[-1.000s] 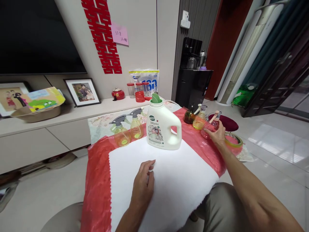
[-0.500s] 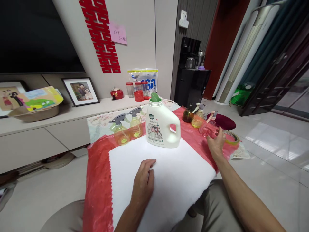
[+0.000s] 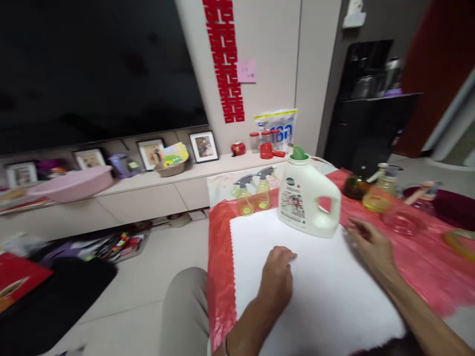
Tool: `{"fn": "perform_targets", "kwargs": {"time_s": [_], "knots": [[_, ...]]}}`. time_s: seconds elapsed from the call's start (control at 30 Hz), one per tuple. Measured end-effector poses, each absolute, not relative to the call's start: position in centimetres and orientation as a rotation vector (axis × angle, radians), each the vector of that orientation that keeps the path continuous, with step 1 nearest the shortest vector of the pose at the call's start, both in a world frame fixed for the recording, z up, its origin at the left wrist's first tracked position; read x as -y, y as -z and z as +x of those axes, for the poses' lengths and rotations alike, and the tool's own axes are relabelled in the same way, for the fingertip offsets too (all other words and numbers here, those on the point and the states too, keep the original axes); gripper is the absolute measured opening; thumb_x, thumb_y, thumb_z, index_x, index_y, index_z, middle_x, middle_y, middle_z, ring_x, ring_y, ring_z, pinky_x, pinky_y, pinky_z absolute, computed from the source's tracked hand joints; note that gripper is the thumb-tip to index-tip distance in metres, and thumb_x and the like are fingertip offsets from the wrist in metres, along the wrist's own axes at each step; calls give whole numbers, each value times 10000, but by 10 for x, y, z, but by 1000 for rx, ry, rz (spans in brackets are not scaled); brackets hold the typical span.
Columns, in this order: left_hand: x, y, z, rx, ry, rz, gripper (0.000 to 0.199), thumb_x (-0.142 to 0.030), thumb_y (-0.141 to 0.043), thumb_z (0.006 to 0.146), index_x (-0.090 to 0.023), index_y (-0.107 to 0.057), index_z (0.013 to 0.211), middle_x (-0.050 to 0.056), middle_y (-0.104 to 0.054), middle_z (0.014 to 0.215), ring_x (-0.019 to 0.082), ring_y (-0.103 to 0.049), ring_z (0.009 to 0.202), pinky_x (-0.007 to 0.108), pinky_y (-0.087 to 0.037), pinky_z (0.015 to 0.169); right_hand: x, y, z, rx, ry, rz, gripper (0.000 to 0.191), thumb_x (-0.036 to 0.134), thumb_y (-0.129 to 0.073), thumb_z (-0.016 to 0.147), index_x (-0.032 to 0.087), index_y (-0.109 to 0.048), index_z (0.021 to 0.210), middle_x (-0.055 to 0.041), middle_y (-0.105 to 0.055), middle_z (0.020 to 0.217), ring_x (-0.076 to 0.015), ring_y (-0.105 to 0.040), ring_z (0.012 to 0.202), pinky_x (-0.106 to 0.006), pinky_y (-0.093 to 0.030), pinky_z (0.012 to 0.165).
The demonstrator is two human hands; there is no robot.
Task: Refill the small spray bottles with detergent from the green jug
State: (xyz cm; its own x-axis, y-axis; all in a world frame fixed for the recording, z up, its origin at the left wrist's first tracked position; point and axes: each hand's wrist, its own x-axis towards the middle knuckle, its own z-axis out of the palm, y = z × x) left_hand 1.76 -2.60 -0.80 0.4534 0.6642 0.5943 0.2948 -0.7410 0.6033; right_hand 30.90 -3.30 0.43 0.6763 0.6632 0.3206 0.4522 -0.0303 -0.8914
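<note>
A white detergent jug (image 3: 309, 198) with a green piece (image 3: 298, 153) in its mouth stands at the back of the white cloth (image 3: 311, 282). My left hand (image 3: 277, 277) rests on the cloth in front of the jug, fingers curled, with something I cannot make out or nothing in them. To the right of the jug, my right hand (image 3: 371, 242) hovers near the cloth's edge, fingers apart and holding nothing. Two spray bottles (image 3: 245, 199) with yellow liquid and grey heads stand left of the jug.
Red plastic sheeting (image 3: 220, 262) lies under the cloth. On the right are a dark bottle (image 3: 355, 187), a yellow bottle (image 3: 379, 197), a clear bottle (image 3: 404, 220) and a tape roll (image 3: 460, 244). Behind is a long cabinet (image 3: 141, 202) with framed photos and red-lidded jars.
The view has swung left. My right hand has moved from the clear bottle on the right back toward the jug. My left hand remains on the cloth.
</note>
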Motion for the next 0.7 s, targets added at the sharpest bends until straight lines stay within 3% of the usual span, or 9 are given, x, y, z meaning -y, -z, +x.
{"fn": "perform_targets", "kwargs": {"time_s": [0.17,0.27,0.43,0.6,0.7], "knots": [[51,-34,21,-814,-1019,2348,458,3,-501,741,-166,-645,1141,141,-656,1128,273,-631,1014,453,-588,846,32,-10,312,824,-374,-1729,797,609,-664,520,118,-714,1146,-107,-731,941,-217,-662,762,-319,-535,709],[45,-67,16,-768,-1016,2374,405,-57,-532,804,-184,-638,1174,126,-660,1149,272,-623,1042,458,-571,900,35,-13,311,783,-420,-1761,861,632,-675,475,122,-709,1168,-97,-733,959,-221,-669,784,-321,-542,749],[-35,-114,-3,-979,-1082,2506,350,-75,-516,858,-232,-624,1152,83,-657,1171,250,-602,1140,446,-510,1022,37,-11,313,751,-461,-1772,894,641,-671,468,145,-690,1211,-87,-731,1032,-265,-685,956,-339,-538,851],[-117,-148,-19,-1609,-942,2551,407,-48,-519,848,-168,-602,1228,120,-621,1241,262,-567,1215,401,-469,1052,36,-15,314,757,-446,-1823,896,661,-635,430,152,-698,1165,-93,-736,994,-321,-687,953,-441,-519,965],[-141,-160,-18,-1740,-821,2605,428,-53,-499,865,-172,-587,1267,123,-609,1281,264,-567,1221,392,-461,1038,34,-17,312,806,-409,-1857,822,681,-602,444,194,-706,1098,-81,-738,962,-347,-686,958,-488,-508,993]]}}
